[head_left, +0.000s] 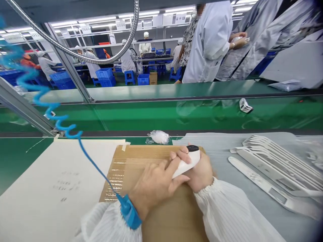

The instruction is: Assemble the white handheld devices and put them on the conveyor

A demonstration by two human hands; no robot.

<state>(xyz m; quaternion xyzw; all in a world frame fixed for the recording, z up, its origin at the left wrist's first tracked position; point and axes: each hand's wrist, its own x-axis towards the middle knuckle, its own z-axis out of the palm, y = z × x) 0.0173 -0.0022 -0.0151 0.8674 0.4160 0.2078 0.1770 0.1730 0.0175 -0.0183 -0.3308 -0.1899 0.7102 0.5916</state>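
Gripping a white plastic housing (pixel 186 166) w/ a black end cap (pixel 193 148), both hands met over the taped cardboard (pixel 174 220), cap tilted up & to the R. L hand (pixel 158 178), wearing a blue wrist strap (pixel 131 215) on a coiled cord (pixel 40 94), had thumb & forefinger narrow about the lower white end; R hand (pixel 203 171) wrapped the housing's R side, fingers partly hidden, so exact spread couldn't be told. Step in hand, judging by pose: two-handed handling, maybe pressing or checking. Next move prob. called for a steady R-hand cradle & light L-finger pressure. Long white plastic strips (pixel 257 181) lay R, well apart.
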